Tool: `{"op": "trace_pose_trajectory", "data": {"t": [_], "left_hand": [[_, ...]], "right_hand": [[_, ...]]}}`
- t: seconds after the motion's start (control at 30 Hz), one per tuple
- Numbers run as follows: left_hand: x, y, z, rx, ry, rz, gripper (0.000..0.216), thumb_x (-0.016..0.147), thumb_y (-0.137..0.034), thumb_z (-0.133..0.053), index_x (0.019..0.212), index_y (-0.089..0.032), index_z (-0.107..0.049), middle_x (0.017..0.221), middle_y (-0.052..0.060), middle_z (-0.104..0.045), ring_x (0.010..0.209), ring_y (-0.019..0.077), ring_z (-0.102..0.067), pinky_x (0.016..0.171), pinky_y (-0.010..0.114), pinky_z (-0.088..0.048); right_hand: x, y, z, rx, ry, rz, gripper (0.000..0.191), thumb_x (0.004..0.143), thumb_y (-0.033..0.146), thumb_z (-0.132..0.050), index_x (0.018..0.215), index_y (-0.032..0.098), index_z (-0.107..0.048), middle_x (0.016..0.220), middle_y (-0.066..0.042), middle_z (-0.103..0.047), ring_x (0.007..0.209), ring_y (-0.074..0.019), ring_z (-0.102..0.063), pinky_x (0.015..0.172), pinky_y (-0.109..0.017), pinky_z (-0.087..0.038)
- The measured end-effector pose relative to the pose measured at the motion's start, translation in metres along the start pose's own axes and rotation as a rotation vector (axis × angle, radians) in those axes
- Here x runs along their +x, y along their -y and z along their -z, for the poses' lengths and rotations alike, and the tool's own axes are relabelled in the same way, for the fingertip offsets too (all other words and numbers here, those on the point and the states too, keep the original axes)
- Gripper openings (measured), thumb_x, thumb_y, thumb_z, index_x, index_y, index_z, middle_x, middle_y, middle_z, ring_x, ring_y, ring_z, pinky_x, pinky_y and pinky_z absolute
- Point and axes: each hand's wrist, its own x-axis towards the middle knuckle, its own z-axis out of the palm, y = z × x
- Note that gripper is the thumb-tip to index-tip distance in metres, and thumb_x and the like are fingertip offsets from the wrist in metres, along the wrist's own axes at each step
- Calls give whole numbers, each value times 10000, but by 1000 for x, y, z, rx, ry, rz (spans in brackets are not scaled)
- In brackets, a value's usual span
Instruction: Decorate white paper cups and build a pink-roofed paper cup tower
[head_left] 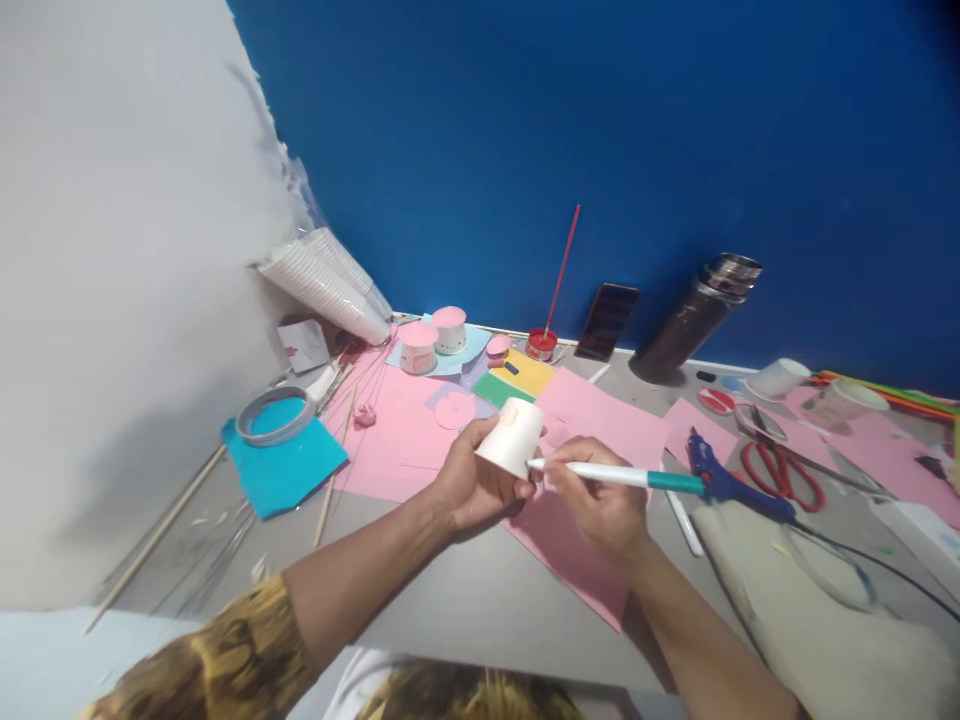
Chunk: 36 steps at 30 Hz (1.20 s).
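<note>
1. Your left hand (pixel 469 490) is closed around a white paper cup (pixel 514 435) and holds it tilted just above the near part of the big pink sheet (pixel 577 560). The cup's inside cannot be seen from here.
2. Your right hand (pixel 600 505) pinches a white marker with a teal end (pixel 622 477) over the same sheet. The marker's tip touches the cup's lower edge.
3. At the far edge of the pink sheet stands a small pot of red paint (pixel 541 344), with a thin red stick (pixel 562 265) rising out of it at a slant.
4. Beyond the sheet's far left corner, two short cups with pink tops (pixel 418 348) sit side by side on a pale blue piece. The tops hide what is inside them.
5. Further left of the sheet, a long stack of white cups (pixel 330 285) lies on its side in a clear sleeve against the wall.
6. Right of the paint pot and past the sheet's far right edge, a dark flask (pixel 694 318) leans towards the blue wall with its cap on, so its contents are hidden.
7. Well right of the sheet, a white cup (pixel 778 378) lies tipped over beside a clear tub (pixel 844 402). You cannot tell whether the tub holds anything.
8. Just right of the sheet lie a blue glue gun (pixel 724 480) and red scissors (pixel 780 470).
</note>
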Motion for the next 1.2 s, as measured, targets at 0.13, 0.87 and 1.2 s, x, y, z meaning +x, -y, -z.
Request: {"op": "trace_pose_trajectory", "data": {"t": [0.13,0.87,1.2], "left_hand": [[-1,-1,0,16,9,15,494,945,-423,-509,1143,-8,-689,799,153,-700,659,238,-689,511,288,-531],[5,10,8,356,11,-290,255,916,-349,-702,1051,-136,-661,857,87,-698,694,210,-670,609,328,-585],[5,9,7,389,-20,-316,283,910,-360,-678,1055,-120,-647,810,87,-685,670,216,-666,601,338,-589]], "right_hand": [[2,-6,3,-81,-109,-30,119,902,287,-712,806,218,-726,662,4,-707,529,-131,-612,498,-231,-493],[-4,-6,0,-90,-16,4,113,975,273,-638,891,218,-691,707,11,-693,587,-137,-619,543,-233,-486],[-5,-4,2,-159,-40,-90,196,982,318,-606,822,220,-663,656,14,-679,544,-136,-604,530,-242,-477]]}}
